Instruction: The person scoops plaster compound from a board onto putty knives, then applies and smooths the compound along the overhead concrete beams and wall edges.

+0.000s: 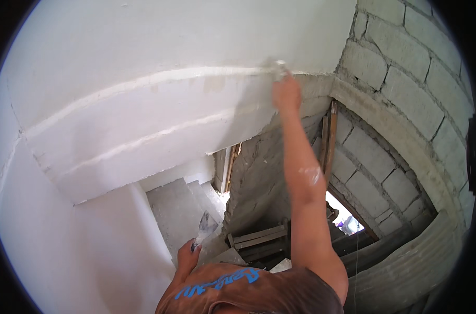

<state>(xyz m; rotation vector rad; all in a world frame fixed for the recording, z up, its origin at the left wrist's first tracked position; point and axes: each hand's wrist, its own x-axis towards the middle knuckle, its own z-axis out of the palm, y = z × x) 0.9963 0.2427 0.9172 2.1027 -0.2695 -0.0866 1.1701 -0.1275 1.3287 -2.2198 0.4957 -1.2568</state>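
Note:
My left hand (pixel 187 255) is low in the view, closed round the handle of a putty knife (pixel 207 226). Its grey, flared blade points up and away from me, above the stairs. My right arm is stretched far forward, with a white smear on the forearm. At the pale wall my right hand (pixel 287 94) is closed on a small whitish tool (pixel 280 66), blurred and mostly hidden by the fingers. The tool meets the wall along a band of white filler (pixel 180 75), near the band's right part.
A second white line (pixel 159 135) crosses the lower wall panel. Bare blockwork (pixel 400 52) rises at the right. Below are grey stairs (pixel 171 206), a rough concrete edge (pixel 253 172), wooden boards (pixel 261 238) and a bright opening (pixel 345 214).

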